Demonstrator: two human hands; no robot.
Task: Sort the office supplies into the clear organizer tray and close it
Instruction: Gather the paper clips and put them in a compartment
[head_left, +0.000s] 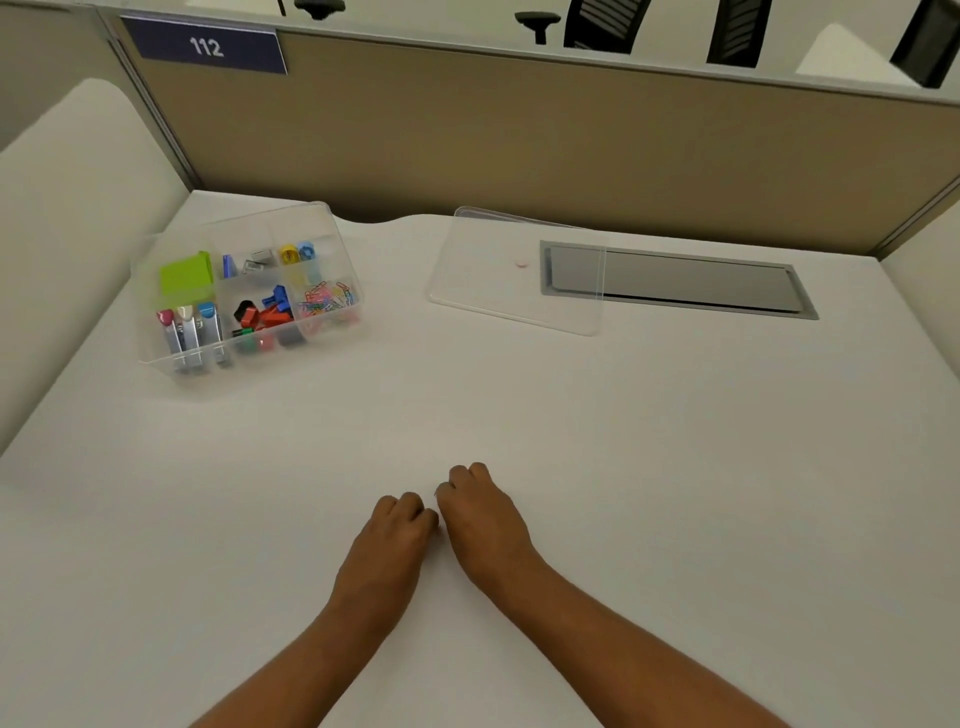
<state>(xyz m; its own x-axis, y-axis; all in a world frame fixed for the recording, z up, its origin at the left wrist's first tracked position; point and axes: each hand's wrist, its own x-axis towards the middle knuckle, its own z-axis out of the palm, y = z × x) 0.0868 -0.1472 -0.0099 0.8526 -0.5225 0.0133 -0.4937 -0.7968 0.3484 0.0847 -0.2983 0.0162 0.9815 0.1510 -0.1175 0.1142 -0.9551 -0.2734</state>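
The clear organizer tray (340, 249) stands uncovered at the desk's far left. Its compartments hold a green block (186, 274), metal clips (257, 261), yellow and blue rings (297, 253), coloured binder clips (265, 314), paper clips (327, 300) and three staplers (188, 330). The tray's clear lid (514, 275) lies flat on the desk to the right of the tray, partly over a grey panel. My left hand (395, 535) and my right hand (480, 512) rest side by side on the desk near me, fingers curled under, holding nothing.
A grey metal cable panel (696, 280) is set into the white desk (623, 441) at the far right. A tan partition wall (519, 135) with a blue "112" sign (205, 47) runs behind. Office chairs show beyond it.
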